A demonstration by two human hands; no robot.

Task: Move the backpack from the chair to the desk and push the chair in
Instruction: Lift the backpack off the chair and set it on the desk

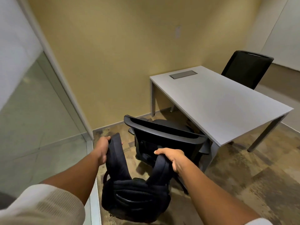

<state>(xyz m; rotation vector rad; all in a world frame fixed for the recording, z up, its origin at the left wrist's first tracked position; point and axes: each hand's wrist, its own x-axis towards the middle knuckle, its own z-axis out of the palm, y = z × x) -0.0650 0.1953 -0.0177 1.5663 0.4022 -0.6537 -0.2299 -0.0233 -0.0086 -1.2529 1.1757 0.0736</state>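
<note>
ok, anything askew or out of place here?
Only the near black mesh office chair: turned at an angle beside the grey desk, not pushed in. The black fabric backpack hangs by its straps from both hands, off the chair.

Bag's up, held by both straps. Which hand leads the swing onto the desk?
Right, probably. The right hand grips the strap nearer the desk, which lies to the right. The left hand holds the far strap by the glass wall. The backpack hangs between them; the near chair stands in the way.

Ahead of me a second black chair (246,69) stands at the far side by the yellow wall (113,54); a glass partition (32,103) runs along my left, patterned carpet (243,176) underfoot
</note>
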